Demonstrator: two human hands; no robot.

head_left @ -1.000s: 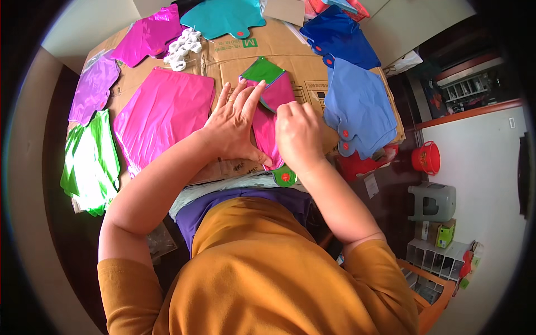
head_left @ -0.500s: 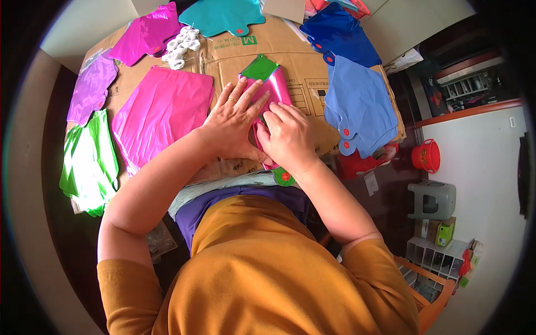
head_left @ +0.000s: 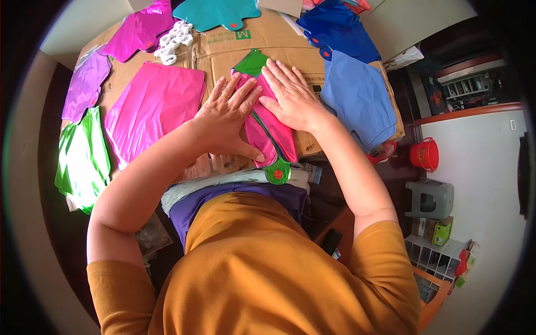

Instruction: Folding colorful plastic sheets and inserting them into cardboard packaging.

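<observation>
A folded pink-and-green foil sheet, like a deflated foil balloon (head_left: 270, 125), lies in front of me on a cardboard surface (head_left: 223, 49). Its pink sides meet along a narrow green strip, with green showing at the far tip and on the rounded near tab, which bears a red dot. My left hand (head_left: 226, 114) presses on its left side, fingers spread and thumb near the tab. Flat on its upper right side rests my right hand (head_left: 293, 97), fingers stretched out. Neither hand grasps anything.
Foil stacks surround it: pink (head_left: 156, 109), green (head_left: 84, 159), lilac (head_left: 86, 86), magenta (head_left: 139, 33), teal (head_left: 218, 12), dark blue (head_left: 340, 30) and light blue (head_left: 360, 100). White ribbon coils (head_left: 172, 42) lie at the back left. A red bucket (head_left: 424, 154) and grey stool (head_left: 430, 198) stand right.
My right hand has gone from curled fingers on the foil to lying flat, higher up on its right side. The pink right side now lies spread, baring the green strip. The left hand stays pressed down.
</observation>
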